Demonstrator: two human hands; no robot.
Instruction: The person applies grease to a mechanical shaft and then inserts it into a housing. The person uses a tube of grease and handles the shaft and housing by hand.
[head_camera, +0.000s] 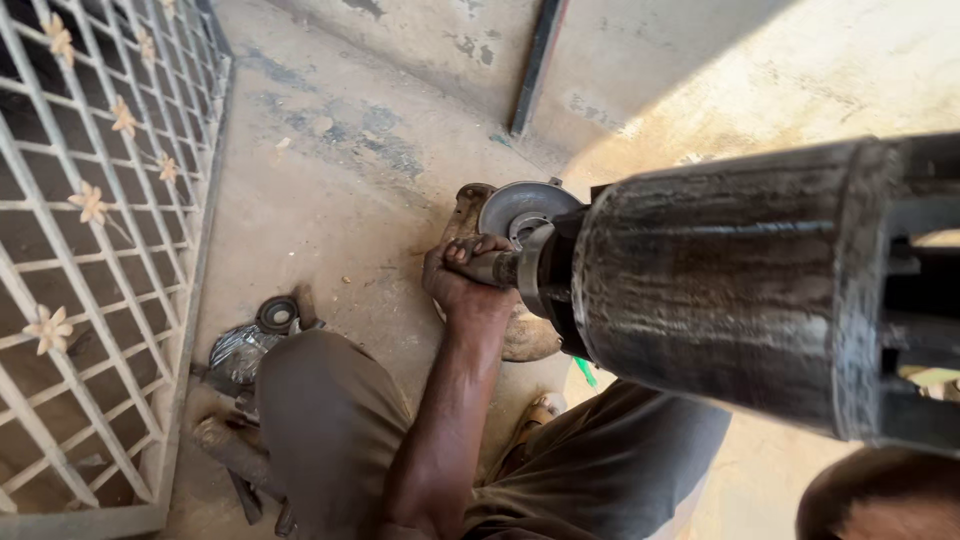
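My left hand (458, 272) is closed around the side handle of a large black angle grinder (720, 290). The grinder fills the right half of the head view, close to the camera. Its grey disc and guard (520, 205) point down and away, over a brown rounded workpiece (528, 338) lying on the concrete floor. At the bottom right, just under the grinder's rear end, only a patch of my right hand or wrist (880, 500) shows; its fingers are hidden. My bent knees in grey-brown trousers (330, 420) fill the bottom of the view.
A white metal grille with flower ornaments (90, 250) stands along the left. Beside my knee lie a black bag and a round black part (262, 330). A dark metal post (536, 70) leans on the far wall. My sandalled foot (540, 410) is near the workpiece.
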